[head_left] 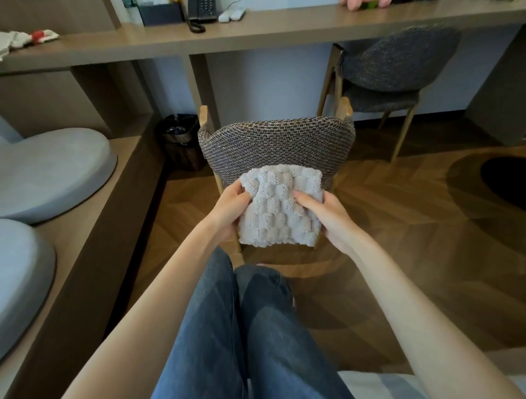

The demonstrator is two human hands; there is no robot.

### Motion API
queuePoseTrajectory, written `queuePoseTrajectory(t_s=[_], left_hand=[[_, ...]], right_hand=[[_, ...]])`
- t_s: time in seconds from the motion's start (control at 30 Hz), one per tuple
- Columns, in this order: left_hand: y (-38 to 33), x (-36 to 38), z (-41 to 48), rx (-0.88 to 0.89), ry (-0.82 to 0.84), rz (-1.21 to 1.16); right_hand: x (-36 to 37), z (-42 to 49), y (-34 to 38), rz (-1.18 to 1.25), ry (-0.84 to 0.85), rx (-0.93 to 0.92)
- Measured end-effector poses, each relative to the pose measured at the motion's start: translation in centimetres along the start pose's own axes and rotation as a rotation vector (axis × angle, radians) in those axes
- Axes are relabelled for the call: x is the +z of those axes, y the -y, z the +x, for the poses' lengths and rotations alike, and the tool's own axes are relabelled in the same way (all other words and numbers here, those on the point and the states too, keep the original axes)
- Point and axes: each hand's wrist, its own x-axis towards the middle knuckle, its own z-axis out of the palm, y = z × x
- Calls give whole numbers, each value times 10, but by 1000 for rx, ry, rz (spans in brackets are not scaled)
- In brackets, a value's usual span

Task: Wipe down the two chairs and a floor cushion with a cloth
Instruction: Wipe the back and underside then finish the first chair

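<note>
A folded pale grey textured cloth (280, 205) is held in front of me by both hands. My left hand (232, 206) grips its left edge, and my right hand (327, 215) grips its right edge with the thumb on top. Just behind the cloth stands a chair with a dark woven backrest (276, 142) and wooden legs. A second chair (395, 65) of the same fabric is tucked under the desk at the upper right. Two grey floor cushions lie on the raised platform at the left, one farther (48, 173) and one nearer (20, 282).
A long wooden desk (284, 28) runs across the top, with a phone (200, 11) and remotes on it. A dark waste bin (182, 139) sits left of the near chair. Another person's hand (364, 3) shows at the top edge. The floor is herringbone wood.
</note>
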Motion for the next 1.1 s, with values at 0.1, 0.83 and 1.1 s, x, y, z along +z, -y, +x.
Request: queuePoseTrajectory(t_s=[0.1,0.83,1.1], left_hand=[[0,-3,15,294,-216,355],[27,10,141,964,-653,876],[51,0,128,940,-517,929]], right_hand=[[-1,11,1,-14,-369,-225],[11,162,-32,-929,-844,-1093],[7,143,-94,-887,-613,-745]])
